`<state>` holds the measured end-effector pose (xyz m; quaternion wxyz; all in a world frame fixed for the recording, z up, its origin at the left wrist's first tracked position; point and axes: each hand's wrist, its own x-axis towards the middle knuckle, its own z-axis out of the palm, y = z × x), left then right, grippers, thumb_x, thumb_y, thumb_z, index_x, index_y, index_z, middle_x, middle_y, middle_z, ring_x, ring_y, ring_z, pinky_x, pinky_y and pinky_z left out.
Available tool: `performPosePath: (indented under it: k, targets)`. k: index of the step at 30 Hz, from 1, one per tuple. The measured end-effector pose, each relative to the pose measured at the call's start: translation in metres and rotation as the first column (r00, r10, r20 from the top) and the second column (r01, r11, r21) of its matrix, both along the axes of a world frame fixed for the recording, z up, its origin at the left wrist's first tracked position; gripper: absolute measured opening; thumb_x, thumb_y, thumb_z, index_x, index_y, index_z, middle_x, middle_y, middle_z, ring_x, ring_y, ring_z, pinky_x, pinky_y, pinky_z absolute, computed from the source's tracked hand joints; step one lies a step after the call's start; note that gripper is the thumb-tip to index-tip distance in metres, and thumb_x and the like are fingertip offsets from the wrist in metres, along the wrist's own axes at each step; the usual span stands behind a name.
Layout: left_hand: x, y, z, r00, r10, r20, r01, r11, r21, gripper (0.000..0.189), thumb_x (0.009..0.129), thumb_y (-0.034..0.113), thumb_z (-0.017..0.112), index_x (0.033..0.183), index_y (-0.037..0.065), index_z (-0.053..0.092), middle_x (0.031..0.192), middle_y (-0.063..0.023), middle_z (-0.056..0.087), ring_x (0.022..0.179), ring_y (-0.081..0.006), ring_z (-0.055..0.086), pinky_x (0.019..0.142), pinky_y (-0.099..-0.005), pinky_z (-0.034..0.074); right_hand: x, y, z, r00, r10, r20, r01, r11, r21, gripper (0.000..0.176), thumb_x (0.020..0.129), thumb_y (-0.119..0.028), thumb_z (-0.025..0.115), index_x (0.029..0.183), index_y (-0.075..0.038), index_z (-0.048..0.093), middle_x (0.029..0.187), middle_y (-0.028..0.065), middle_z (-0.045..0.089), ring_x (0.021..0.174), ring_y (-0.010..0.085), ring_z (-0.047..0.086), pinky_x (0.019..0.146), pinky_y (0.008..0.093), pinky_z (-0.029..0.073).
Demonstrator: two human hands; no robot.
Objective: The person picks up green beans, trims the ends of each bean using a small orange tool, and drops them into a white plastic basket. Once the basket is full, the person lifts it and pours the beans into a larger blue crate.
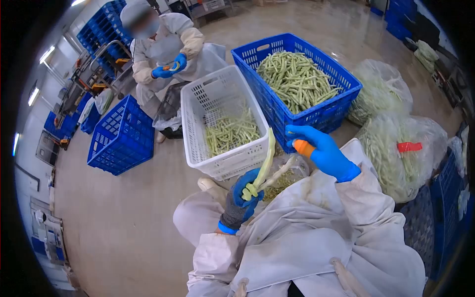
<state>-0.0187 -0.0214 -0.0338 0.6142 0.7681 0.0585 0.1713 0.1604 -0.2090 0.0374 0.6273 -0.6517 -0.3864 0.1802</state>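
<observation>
My left hand [242, 198], in a blue and grey glove, grips a long pale green bean pod [266, 161] that stands upright over my lap. My right hand [319, 148], in a blue glove, is closed on a small orange-handled tool [303, 147] just right of the pod's upper end. Under both hands lies a clear bag [287, 175] with bean trimmings. A white basket [225, 126] partly filled with beans stands in front of me. Beside it, a blue crate [297, 86] is full of green beans.
Another person [166, 49] in white coat and blue gloves sits at the far left handling a bean. An empty blue crate [121, 138] stands on the floor at left. Clear bags of beans [401, 148] lie at right. More stacked blue crates [106, 24] line the back.
</observation>
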Motion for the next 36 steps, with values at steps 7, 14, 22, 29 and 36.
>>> performPosePath:
  k: [7,14,22,29,36]
  targets:
    - [0.001,0.001,0.025,0.935,0.006,0.354,-0.196,0.842,0.503,0.047,0.066,0.006,0.071,0.111,0.004,0.059,0.099,-0.0118,0.063,0.091,-0.0308,0.058,0.082,-0.0410,0.044,-0.008,0.001,0.004,0.997,0.056,-0.052,-0.052,0.996,0.067,0.032,0.090,-0.004,0.052,0.122,-0.002,0.051,0.108,0.0087,0.059,0.096,0.0146,0.056,0.085,0.0279,0.046]
    - [0.000,0.004,0.029,0.896,-0.072,0.439,-0.310,0.607,0.732,0.052,0.064,0.022,0.069,0.112,0.005,0.058,0.093,-0.0082,0.062,0.087,-0.0273,0.059,0.087,-0.0461,0.042,-0.004,-0.016,-0.013,0.999,-0.047,0.019,0.048,0.998,-0.051,0.032,0.088,-0.001,0.052,0.120,-0.004,0.054,0.108,0.0071,0.059,0.096,0.0152,0.057,0.085,0.0280,0.045]
    - [0.000,-0.006,0.024,0.899,0.096,0.428,-0.316,0.818,0.480,0.051,0.070,0.014,0.069,0.116,0.001,0.052,0.094,-0.0088,0.061,0.089,-0.0275,0.058,0.086,-0.0441,0.044,-0.002,-0.040,-0.028,0.568,0.247,0.785,0.342,0.797,-0.498,0.032,0.086,-0.006,0.058,0.118,-0.004,0.054,0.110,0.0119,0.057,0.095,0.0225,0.058,0.083,0.0321,0.046]
    - [0.010,-0.007,0.007,0.954,0.229,0.191,0.114,0.314,-0.943,0.050,0.088,0.005,0.052,0.135,0.012,0.035,0.104,-0.0057,0.060,0.088,-0.0162,0.058,0.097,-0.0380,0.043,-0.023,-0.025,-0.031,0.973,-0.034,0.228,0.103,0.949,-0.298,0.034,0.085,-0.012,0.060,0.117,-0.003,0.054,0.108,0.0129,0.057,0.092,0.0244,0.058,0.078,0.0330,0.047]
    - [0.014,-0.012,0.001,0.962,0.188,0.198,0.150,0.243,-0.958,0.046,0.090,0.006,0.050,0.134,0.013,0.037,0.105,-0.0039,0.061,0.089,-0.0144,0.059,0.097,-0.0375,0.042,-0.048,-0.012,-0.016,0.973,0.090,0.212,-0.062,0.989,-0.135,0.031,0.085,-0.008,0.058,0.116,-0.004,0.055,0.101,0.0122,0.058,0.088,0.0229,0.058,0.074,0.0339,0.047]
